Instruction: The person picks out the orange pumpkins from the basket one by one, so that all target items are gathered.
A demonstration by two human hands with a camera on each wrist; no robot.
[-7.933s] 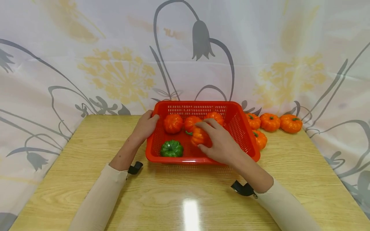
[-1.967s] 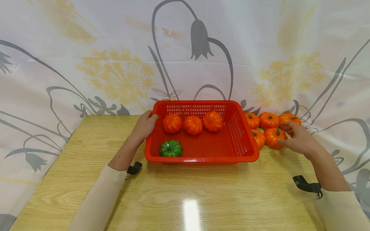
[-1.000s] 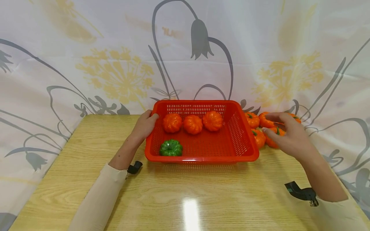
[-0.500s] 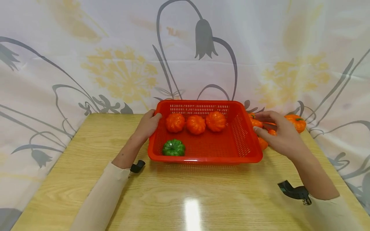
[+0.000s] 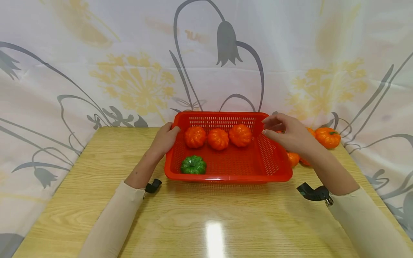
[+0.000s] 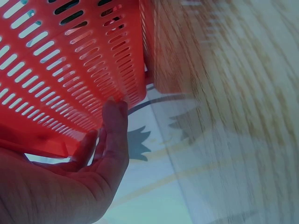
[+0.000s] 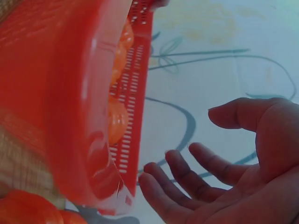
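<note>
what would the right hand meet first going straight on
Probably the back rim of the red basket, near its right corner; depth is unclear, so the right hand might pass above it.

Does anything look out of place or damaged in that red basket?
Just the green pumpkin, in the near left corner of the red basket: the three orange pumpkins sit along the far side. I see nothing spilled or damaged.
</note>
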